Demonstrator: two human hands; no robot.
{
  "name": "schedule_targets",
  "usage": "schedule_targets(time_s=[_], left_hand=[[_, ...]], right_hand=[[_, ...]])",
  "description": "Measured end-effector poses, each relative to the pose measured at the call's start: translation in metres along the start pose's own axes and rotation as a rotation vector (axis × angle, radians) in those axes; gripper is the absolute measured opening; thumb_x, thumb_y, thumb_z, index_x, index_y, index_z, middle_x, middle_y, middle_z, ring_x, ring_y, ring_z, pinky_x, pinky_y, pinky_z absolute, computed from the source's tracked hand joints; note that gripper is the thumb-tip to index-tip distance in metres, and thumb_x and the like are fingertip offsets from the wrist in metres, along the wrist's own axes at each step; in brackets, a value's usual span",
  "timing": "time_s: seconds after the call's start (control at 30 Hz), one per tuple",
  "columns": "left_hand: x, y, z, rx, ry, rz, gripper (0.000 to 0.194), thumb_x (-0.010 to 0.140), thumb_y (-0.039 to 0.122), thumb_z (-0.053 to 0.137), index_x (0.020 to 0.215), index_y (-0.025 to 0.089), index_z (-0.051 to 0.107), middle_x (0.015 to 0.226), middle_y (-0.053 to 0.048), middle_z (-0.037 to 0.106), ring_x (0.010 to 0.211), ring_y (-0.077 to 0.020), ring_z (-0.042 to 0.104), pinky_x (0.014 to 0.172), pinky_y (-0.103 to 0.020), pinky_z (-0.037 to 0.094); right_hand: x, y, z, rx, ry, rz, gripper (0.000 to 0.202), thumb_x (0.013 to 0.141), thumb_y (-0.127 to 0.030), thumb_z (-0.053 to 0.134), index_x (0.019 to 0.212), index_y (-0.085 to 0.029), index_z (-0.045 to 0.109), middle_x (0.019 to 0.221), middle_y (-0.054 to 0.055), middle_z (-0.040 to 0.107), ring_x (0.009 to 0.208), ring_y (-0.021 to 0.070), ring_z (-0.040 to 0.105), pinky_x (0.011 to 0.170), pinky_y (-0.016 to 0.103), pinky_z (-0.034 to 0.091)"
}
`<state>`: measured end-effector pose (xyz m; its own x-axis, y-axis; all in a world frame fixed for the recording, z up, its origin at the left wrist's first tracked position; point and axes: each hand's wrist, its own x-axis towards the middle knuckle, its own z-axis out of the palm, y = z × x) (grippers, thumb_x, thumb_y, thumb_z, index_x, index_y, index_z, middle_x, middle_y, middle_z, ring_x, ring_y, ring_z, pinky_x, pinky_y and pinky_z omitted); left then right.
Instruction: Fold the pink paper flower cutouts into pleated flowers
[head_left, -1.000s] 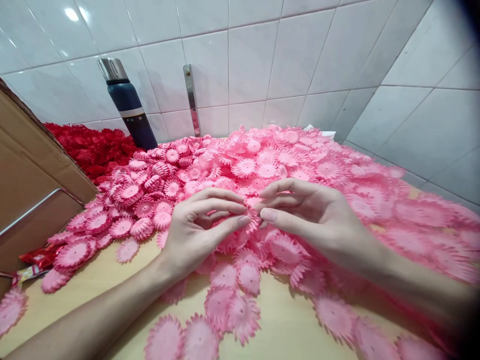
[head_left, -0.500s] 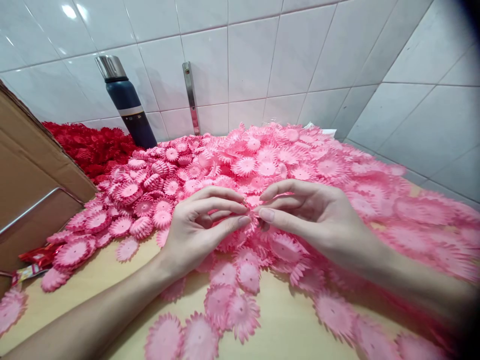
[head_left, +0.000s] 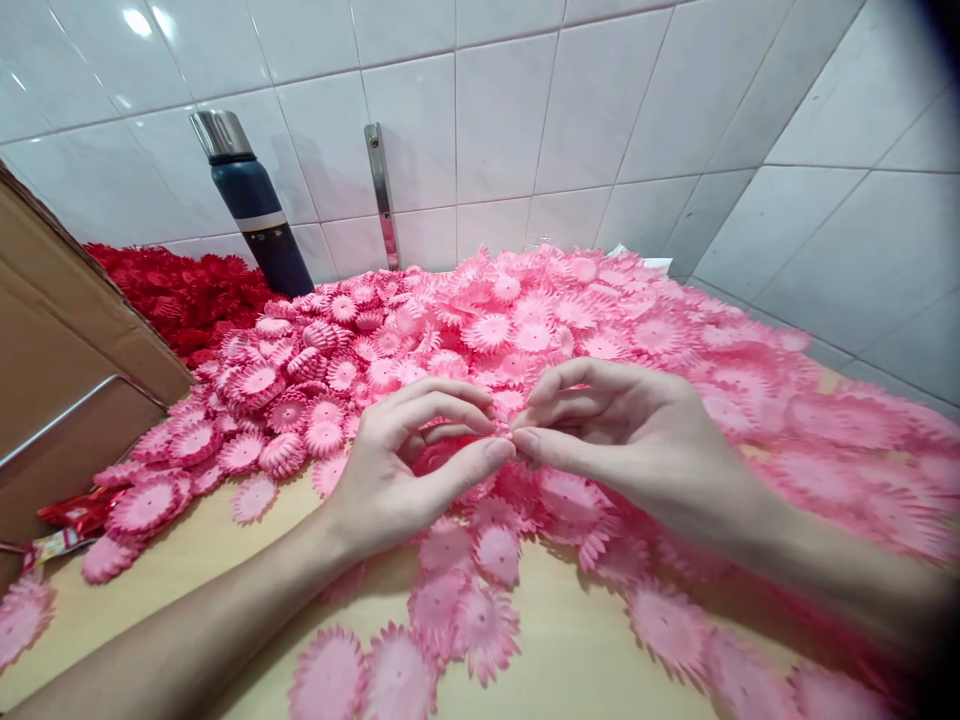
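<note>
My left hand (head_left: 416, 465) and my right hand (head_left: 630, 425) meet fingertip to fingertip over a heap of pink artificial flower petal discs (head_left: 532, 335). Thumb and fingers of each hand are drawn together in a pinch. A small bit of a pink petal disc (head_left: 504, 428) shows between the fingertips; most of it is hidden or blends with the heap behind. The left thumb tip touches or nearly touches the right thumb. Below the hands, loose discs with fringed edges and small centre holes, such as one pink disc (head_left: 484, 622), lie on the pale tabletop (head_left: 555, 640).
A dark blue bottle (head_left: 262, 215) with a steel cap stands behind the heap at left. Red petal discs (head_left: 195, 295) are piled beside a cardboard box (head_left: 71, 330). A red wrapper (head_left: 79, 510) lies near the box. A metal bracket (head_left: 381, 190) is fixed to the tiled wall (head_left: 495, 120).
My left hand has shifted slightly right, its thumb coming up to the right thumb. The right thumb and fingers have closed a little tighter. The surrounding things have not moved.
</note>
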<state>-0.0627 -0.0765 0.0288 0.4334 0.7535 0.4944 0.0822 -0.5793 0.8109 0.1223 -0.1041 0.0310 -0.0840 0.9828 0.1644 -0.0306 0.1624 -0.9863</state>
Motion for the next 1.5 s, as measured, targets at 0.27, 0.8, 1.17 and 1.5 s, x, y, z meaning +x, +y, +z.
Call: schedule_targets(time_s=[0.27,0.8,1.17,1.5], left_hand=[[-0.001,-0.004,0.0,0.027,0.025,-0.013,0.003,0.08,0.013,0.065,0.079,0.015,0.067,0.096,-0.006,0.067,0.086,-0.0124,0.065,0.072,-0.02,0.054],[0.002,-0.008,0.0,0.151,0.039,0.064,0.008,0.087,0.012,0.054,0.083,0.017,0.059,0.092,-0.006,0.063,0.089,-0.0166,0.06,0.082,-0.03,0.05],[0.002,-0.01,-0.002,0.095,0.093,0.016,0.007,0.089,0.016,0.054,0.087,0.017,0.06,0.094,-0.005,0.062,0.092,-0.0152,0.06,0.083,-0.028,0.049],[-0.001,-0.007,0.001,0.027,0.017,0.034,0.005,0.087,0.015,0.056,0.087,0.017,0.06,0.093,-0.007,0.065,0.089,-0.0168,0.063,0.08,-0.03,0.053]], right_hand=[[0.001,0.0,0.0,-0.029,-0.001,-0.042,0.019,0.064,-0.017,0.08,0.077,-0.021,0.067,0.078,-0.001,0.069,0.074,0.0131,0.067,0.069,0.021,0.057],[0.004,0.001,-0.002,-0.152,0.151,-0.215,0.015,0.074,-0.017,0.07,0.073,-0.021,0.055,0.076,0.0,0.063,0.068,0.0122,0.061,0.063,0.025,0.054],[0.004,-0.001,-0.006,-0.295,0.164,-0.365,0.013,0.079,-0.011,0.063,0.078,-0.024,0.059,0.08,-0.001,0.063,0.075,0.0127,0.06,0.067,0.026,0.053],[0.005,-0.002,-0.005,-0.409,-0.045,-0.402,0.009,0.084,-0.016,0.059,0.086,-0.023,0.065,0.087,0.003,0.065,0.082,0.017,0.061,0.074,0.032,0.05]])
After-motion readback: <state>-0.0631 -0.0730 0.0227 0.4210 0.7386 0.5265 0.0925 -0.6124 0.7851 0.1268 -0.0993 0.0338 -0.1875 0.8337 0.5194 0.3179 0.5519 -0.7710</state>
